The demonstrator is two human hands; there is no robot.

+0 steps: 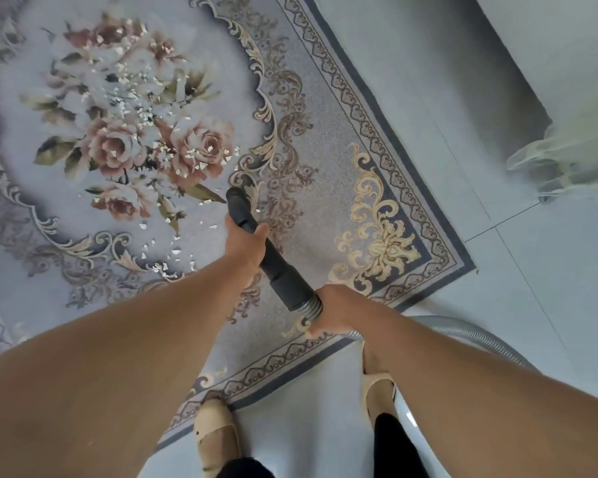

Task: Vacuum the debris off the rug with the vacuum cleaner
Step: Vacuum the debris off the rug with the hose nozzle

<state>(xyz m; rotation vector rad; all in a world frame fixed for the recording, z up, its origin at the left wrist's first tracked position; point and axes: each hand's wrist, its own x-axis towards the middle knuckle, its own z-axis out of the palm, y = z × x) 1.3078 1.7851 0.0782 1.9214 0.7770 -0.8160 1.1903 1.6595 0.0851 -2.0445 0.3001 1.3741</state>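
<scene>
- Debris (142, 112), pale flakes and small white scraps, lies scattered over the floral middle of the rug (325, 188), thickest on the rose pattern at far left and thinning into a loose trail toward the near scroll border.
- Rug is grey-blue with pink roses, beige scrollwork, a gold corner ornament at right and a dark patterned edge; its corner lies on a pale tiled floor (497, 305).
- Vacuum nozzle (242, 208) is a dark, tapering tube, tip pointing far and down at the rug just right of the nearest flakes; whether the tip touches the pile cannot be told.
- Left hand (246, 246) is clenched round the nozzle just behind its tip.
- Right hand (332, 312) grips the ribbed grey hose (477, 339) where it joins the tube's near end; the hose curves off to the right.
- Most debris lies left of and beyond both hands.
- Two beige slippers (218, 436) stand at the rug's near edge.
</scene>
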